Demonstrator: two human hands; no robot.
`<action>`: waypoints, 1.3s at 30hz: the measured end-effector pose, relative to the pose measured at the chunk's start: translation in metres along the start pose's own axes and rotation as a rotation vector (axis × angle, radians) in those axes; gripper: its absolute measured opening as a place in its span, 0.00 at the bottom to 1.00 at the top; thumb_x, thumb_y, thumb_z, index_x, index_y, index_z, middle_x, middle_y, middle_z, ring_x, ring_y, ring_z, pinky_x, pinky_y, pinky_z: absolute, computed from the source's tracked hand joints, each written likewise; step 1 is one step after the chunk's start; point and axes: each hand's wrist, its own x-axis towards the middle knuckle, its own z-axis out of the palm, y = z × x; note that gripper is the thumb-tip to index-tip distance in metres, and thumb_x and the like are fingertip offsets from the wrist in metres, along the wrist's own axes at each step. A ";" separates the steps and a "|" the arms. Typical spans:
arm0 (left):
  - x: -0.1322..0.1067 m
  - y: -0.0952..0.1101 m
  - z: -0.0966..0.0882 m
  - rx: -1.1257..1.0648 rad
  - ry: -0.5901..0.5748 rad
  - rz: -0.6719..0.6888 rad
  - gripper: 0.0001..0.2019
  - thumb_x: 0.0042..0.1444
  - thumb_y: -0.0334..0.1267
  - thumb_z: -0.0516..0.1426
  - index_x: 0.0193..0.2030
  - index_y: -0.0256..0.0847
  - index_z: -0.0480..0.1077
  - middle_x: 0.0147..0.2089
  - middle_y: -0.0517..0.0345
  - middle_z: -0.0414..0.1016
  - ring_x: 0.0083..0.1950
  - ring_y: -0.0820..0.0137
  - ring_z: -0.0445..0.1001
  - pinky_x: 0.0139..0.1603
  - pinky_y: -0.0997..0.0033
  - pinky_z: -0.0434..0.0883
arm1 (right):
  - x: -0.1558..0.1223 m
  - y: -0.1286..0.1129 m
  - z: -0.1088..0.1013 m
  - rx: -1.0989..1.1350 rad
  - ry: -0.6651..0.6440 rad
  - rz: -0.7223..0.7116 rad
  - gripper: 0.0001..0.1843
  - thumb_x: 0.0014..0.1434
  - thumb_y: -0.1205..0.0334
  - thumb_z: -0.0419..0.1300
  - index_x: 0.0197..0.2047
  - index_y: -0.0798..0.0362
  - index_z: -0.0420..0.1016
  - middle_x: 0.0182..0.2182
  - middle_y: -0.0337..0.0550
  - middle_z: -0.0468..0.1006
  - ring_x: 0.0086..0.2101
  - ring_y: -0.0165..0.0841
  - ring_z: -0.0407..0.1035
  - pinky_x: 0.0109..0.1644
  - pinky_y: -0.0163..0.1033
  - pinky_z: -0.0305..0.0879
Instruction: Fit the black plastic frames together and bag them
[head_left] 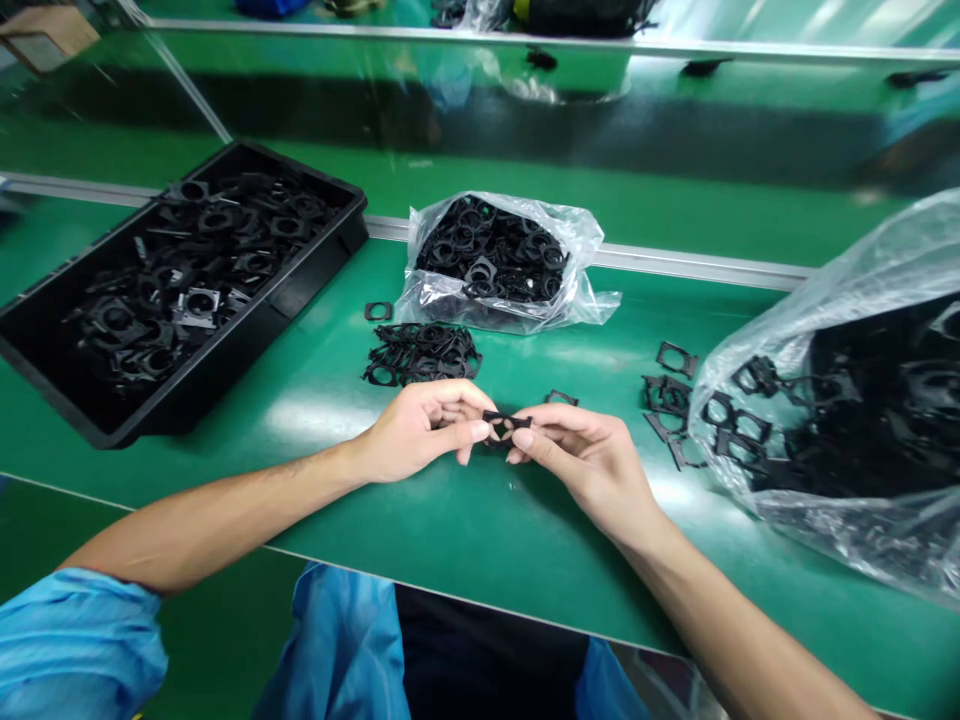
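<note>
Between my two hands, above the green table, is a small black plastic frame (501, 418) with a round opening. My left hand (429, 428) pinches its left side between thumb and fingers. Its right side is pinched by my right hand (581, 448). Fingers cover much of the part. Just behind my left hand lies a heap of black plastic parts (424, 352), with one single square frame (379, 311) beside it. Another black frame (562, 397) lies behind my right hand, partly hidden by it.
A black bin (281, 300) full of black parts stands at the left. An opened clear bag (510, 312) of black ring-shaped parts sits at the back. On the right is a larger clear bag (825, 290) with loose frames (666, 393) beside it. A metal rail (697, 264) runs behind.
</note>
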 end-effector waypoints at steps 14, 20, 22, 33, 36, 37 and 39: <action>-0.003 -0.005 0.002 0.165 0.131 0.103 0.11 0.57 0.43 0.66 0.38 0.37 0.78 0.34 0.55 0.79 0.31 0.74 0.75 0.35 0.76 0.74 | -0.001 0.007 -0.001 -0.137 0.059 -0.108 0.14 0.57 0.50 0.72 0.38 0.52 0.86 0.19 0.35 0.72 0.20 0.28 0.65 0.28 0.38 0.66; -0.001 -0.005 0.003 0.167 0.157 0.047 0.14 0.56 0.47 0.67 0.36 0.36 0.77 0.31 0.56 0.78 0.31 0.72 0.76 0.35 0.74 0.74 | 0.001 0.007 -0.002 -0.222 0.116 -0.184 0.13 0.55 0.49 0.73 0.35 0.50 0.86 0.31 0.44 0.79 0.30 0.33 0.71 0.33 0.39 0.68; -0.001 -0.005 0.003 0.177 0.168 0.024 0.14 0.55 0.47 0.67 0.34 0.36 0.76 0.29 0.57 0.77 0.30 0.73 0.75 0.34 0.75 0.73 | 0.001 0.009 -0.003 -0.223 0.106 -0.194 0.13 0.55 0.48 0.72 0.35 0.50 0.86 0.34 0.46 0.80 0.33 0.35 0.73 0.35 0.40 0.70; -0.001 -0.002 0.003 0.162 0.114 0.029 0.16 0.59 0.49 0.65 0.32 0.35 0.76 0.28 0.56 0.77 0.31 0.73 0.75 0.34 0.75 0.74 | 0.000 0.011 -0.003 -0.392 -0.058 -0.157 0.20 0.64 0.47 0.64 0.26 0.52 0.78 0.27 0.42 0.78 0.31 0.34 0.70 0.36 0.39 0.64; -0.001 0.000 0.002 0.151 0.079 0.032 0.17 0.60 0.50 0.64 0.34 0.35 0.76 0.29 0.55 0.78 0.31 0.72 0.76 0.35 0.74 0.74 | 0.000 0.008 -0.003 -0.331 -0.061 -0.111 0.22 0.62 0.45 0.65 0.26 0.53 0.78 0.27 0.42 0.78 0.30 0.34 0.70 0.36 0.39 0.65; -0.001 0.000 0.002 0.144 0.068 0.031 0.17 0.61 0.50 0.63 0.34 0.35 0.77 0.29 0.55 0.78 0.31 0.72 0.76 0.35 0.74 0.74 | 0.000 0.007 -0.003 -0.293 -0.063 -0.090 0.22 0.61 0.44 0.66 0.26 0.53 0.79 0.27 0.42 0.78 0.30 0.34 0.70 0.35 0.39 0.65; -0.001 0.000 0.002 0.127 0.051 0.030 0.17 0.61 0.50 0.63 0.35 0.35 0.77 0.29 0.55 0.78 0.31 0.72 0.76 0.35 0.74 0.74 | 0.001 0.006 -0.003 -0.200 -0.069 -0.044 0.22 0.58 0.43 0.69 0.26 0.53 0.79 0.26 0.43 0.79 0.29 0.33 0.71 0.36 0.39 0.68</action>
